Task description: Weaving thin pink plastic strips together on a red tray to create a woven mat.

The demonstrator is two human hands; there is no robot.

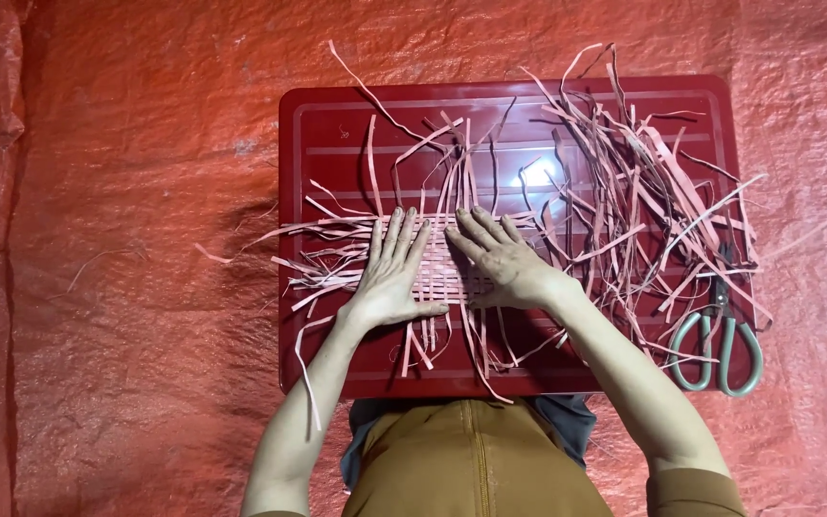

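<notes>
We press our left hand and right hand, fingers flat and slightly spread, on the woven patch of pink strips, seemingly mid-weave; adding another strip would need one hand lifted.

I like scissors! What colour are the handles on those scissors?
The scissors' handles are grey-green, seen best in the head view, at the tray's right edge.

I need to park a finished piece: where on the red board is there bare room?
Bare: the red board along its left rim and its near edge, below the woven patch. Crowded: the right half under loose strips, scissors at the right corner. Left hand and right hand cover the centre.
</notes>
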